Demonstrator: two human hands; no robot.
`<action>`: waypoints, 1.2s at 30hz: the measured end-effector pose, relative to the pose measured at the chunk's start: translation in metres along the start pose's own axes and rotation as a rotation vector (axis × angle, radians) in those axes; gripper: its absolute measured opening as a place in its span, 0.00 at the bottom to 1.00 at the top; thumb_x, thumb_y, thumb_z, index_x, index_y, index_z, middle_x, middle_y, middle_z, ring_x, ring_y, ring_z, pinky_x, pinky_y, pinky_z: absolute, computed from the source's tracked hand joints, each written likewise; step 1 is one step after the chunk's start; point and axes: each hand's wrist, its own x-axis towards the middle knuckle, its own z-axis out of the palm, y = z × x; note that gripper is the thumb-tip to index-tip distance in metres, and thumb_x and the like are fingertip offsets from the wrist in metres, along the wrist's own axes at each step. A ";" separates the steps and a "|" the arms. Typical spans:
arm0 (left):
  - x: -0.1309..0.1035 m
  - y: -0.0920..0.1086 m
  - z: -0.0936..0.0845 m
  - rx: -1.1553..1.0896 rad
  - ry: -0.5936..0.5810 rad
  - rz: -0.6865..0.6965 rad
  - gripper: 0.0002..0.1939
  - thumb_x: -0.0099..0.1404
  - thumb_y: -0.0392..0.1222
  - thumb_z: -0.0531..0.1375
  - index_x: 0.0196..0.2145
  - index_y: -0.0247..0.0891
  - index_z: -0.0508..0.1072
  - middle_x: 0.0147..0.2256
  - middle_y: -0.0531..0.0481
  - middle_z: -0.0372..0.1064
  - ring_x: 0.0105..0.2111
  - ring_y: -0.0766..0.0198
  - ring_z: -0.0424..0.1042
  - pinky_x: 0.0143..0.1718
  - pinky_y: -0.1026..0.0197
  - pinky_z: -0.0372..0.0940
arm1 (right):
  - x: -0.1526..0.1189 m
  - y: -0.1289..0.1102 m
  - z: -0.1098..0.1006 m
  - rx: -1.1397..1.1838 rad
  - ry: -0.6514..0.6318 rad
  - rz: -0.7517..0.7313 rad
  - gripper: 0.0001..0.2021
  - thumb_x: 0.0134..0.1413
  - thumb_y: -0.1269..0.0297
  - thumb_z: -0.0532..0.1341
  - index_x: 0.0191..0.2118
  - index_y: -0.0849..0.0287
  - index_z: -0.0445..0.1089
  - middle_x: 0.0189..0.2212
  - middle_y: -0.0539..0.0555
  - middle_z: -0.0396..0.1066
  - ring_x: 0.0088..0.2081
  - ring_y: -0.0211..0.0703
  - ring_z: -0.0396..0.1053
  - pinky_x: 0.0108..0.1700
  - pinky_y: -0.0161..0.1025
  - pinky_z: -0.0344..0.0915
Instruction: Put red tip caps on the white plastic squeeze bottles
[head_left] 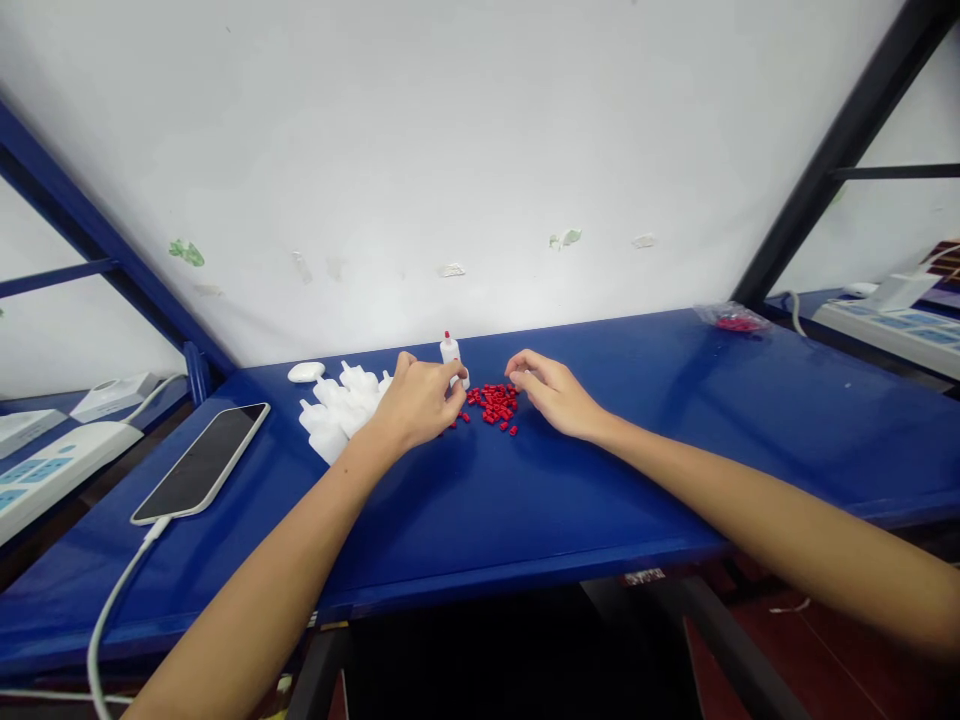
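Observation:
My left hand [421, 402] is closed, with thumb and index finger curled round what looks like a small white squeeze bottle, mostly hidden by the fingers. Just behind it stands another white bottle [450, 350] with a red cap on its thin tip. My right hand [553, 394] hovers beside a loose pile of small red caps [496, 403], its fingers bent together. Whether a cap sits between those fingertips is too small to see. Left of my left hand lies a cluster of white bottles [335, 408] with bare pointed tips, partly covered by that hand.
A phone [202, 462] with a white charging cable [124, 590] lies on the blue table [525, 520] at the left. Behind the bottles is a white oval case [306, 372]. A clear bag of red pieces [733, 319] rests at the back right. Power strips [60, 465] flank the table.

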 end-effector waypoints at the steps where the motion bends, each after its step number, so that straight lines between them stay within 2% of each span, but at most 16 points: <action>1: -0.001 -0.001 -0.002 -0.001 -0.072 0.007 0.14 0.65 0.37 0.52 0.39 0.37 0.77 0.25 0.49 0.73 0.25 0.61 0.71 0.44 0.51 0.61 | 0.000 0.000 0.000 0.000 -0.002 0.003 0.09 0.62 0.59 0.53 0.39 0.56 0.66 0.28 0.47 0.64 0.25 0.36 0.58 0.30 0.36 0.55; 3: -0.003 -0.005 -0.005 -0.036 -0.203 0.019 0.12 0.61 0.35 0.54 0.34 0.38 0.78 0.23 0.49 0.72 0.23 0.61 0.69 0.35 0.56 0.62 | 0.000 0.000 0.000 -0.005 -0.001 0.007 0.09 0.62 0.59 0.53 0.39 0.56 0.66 0.28 0.47 0.65 0.25 0.36 0.58 0.30 0.37 0.55; 5: -0.005 -0.008 -0.008 -0.097 -0.281 0.014 0.11 0.59 0.36 0.55 0.31 0.40 0.78 0.23 0.49 0.73 0.22 0.61 0.70 0.29 0.59 0.60 | 0.000 -0.001 0.000 -0.015 0.002 0.009 0.09 0.61 0.59 0.53 0.39 0.57 0.67 0.29 0.48 0.65 0.25 0.36 0.58 0.31 0.37 0.55; 9: -0.007 -0.012 -0.010 -0.167 -0.312 0.040 0.09 0.58 0.39 0.59 0.30 0.43 0.80 0.22 0.51 0.73 0.22 0.59 0.70 0.26 0.59 0.61 | -0.001 -0.001 -0.001 -0.025 -0.021 0.015 0.07 0.59 0.62 0.53 0.40 0.56 0.66 0.29 0.48 0.65 0.25 0.37 0.59 0.31 0.37 0.56; 12: -0.008 -0.016 -0.007 -0.171 -0.326 0.079 0.07 0.56 0.39 0.60 0.29 0.44 0.80 0.21 0.51 0.72 0.21 0.59 0.70 0.28 0.58 0.63 | -0.002 -0.002 -0.001 -0.062 -0.056 -0.026 0.10 0.52 0.69 0.54 0.41 0.56 0.65 0.30 0.48 0.65 0.27 0.38 0.60 0.32 0.37 0.56; 15: -0.008 -0.017 -0.006 -0.136 -0.322 0.092 0.06 0.56 0.39 0.60 0.28 0.44 0.79 0.25 0.50 0.74 0.25 0.58 0.72 0.31 0.57 0.64 | -0.002 -0.005 -0.002 -0.147 -0.041 -0.065 0.11 0.50 0.72 0.53 0.40 0.58 0.67 0.31 0.50 0.67 0.29 0.40 0.62 0.33 0.38 0.57; 18: -0.007 -0.010 -0.006 -0.191 -0.204 0.143 0.06 0.58 0.38 0.60 0.30 0.42 0.79 0.30 0.49 0.75 0.30 0.59 0.73 0.33 0.58 0.64 | -0.002 -0.010 -0.002 -0.169 0.002 -0.100 0.09 0.54 0.71 0.54 0.38 0.59 0.70 0.34 0.53 0.71 0.33 0.42 0.65 0.37 0.40 0.59; 21: -0.004 0.006 -0.005 -0.446 0.057 0.116 0.06 0.62 0.41 0.61 0.33 0.39 0.78 0.28 0.50 0.73 0.27 0.64 0.69 0.31 0.61 0.63 | -0.003 -0.016 -0.003 -0.087 -0.005 -0.102 0.09 0.58 0.63 0.58 0.42 0.59 0.72 0.38 0.55 0.73 0.36 0.44 0.68 0.39 0.40 0.61; 23: -0.004 0.018 -0.001 -0.658 0.204 0.029 0.09 0.63 0.44 0.61 0.34 0.38 0.78 0.24 0.52 0.69 0.24 0.67 0.66 0.28 0.62 0.63 | -0.004 -0.020 -0.004 -0.032 -0.052 -0.088 0.12 0.60 0.58 0.59 0.44 0.59 0.71 0.34 0.53 0.73 0.33 0.42 0.67 0.36 0.39 0.61; 26: -0.003 0.028 0.006 -0.827 0.290 -0.068 0.11 0.66 0.47 0.59 0.37 0.37 0.75 0.21 0.54 0.67 0.22 0.68 0.65 0.28 0.63 0.64 | -0.008 -0.023 -0.003 -0.039 -0.144 -0.122 0.13 0.62 0.53 0.57 0.39 0.59 0.70 0.27 0.49 0.68 0.27 0.37 0.61 0.30 0.36 0.56; 28: -0.003 0.026 0.009 -0.756 0.318 -0.062 0.09 0.67 0.46 0.58 0.38 0.38 0.73 0.23 0.54 0.68 0.24 0.67 0.67 0.32 0.62 0.66 | -0.010 -0.022 -0.001 -0.090 -0.168 -0.170 0.14 0.65 0.54 0.54 0.34 0.58 0.66 0.25 0.47 0.64 0.26 0.36 0.58 0.30 0.35 0.55; 30: -0.002 0.018 0.008 -0.529 0.336 0.008 0.07 0.66 0.43 0.57 0.37 0.39 0.72 0.26 0.52 0.70 0.29 0.65 0.69 0.36 0.60 0.67 | -0.011 -0.021 0.001 -0.148 -0.167 -0.211 0.14 0.66 0.56 0.52 0.31 0.58 0.63 0.24 0.47 0.62 0.26 0.36 0.57 0.31 0.35 0.54; 33: -0.002 -0.002 -0.004 -0.161 0.329 0.101 0.06 0.65 0.40 0.55 0.34 0.40 0.71 0.33 0.48 0.73 0.37 0.59 0.70 0.42 0.56 0.65 | -0.012 -0.017 0.004 -0.200 -0.182 -0.242 0.15 0.66 0.57 0.52 0.28 0.57 0.60 0.23 0.47 0.61 0.25 0.36 0.56 0.31 0.35 0.54; 36: -0.002 -0.025 -0.021 0.002 0.365 -0.027 0.05 0.65 0.39 0.55 0.36 0.40 0.71 0.37 0.47 0.73 0.40 0.56 0.69 0.44 0.54 0.64 | -0.012 -0.016 0.005 -0.225 -0.186 -0.231 0.16 0.66 0.57 0.51 0.27 0.56 0.58 0.23 0.47 0.61 0.25 0.37 0.56 0.31 0.36 0.53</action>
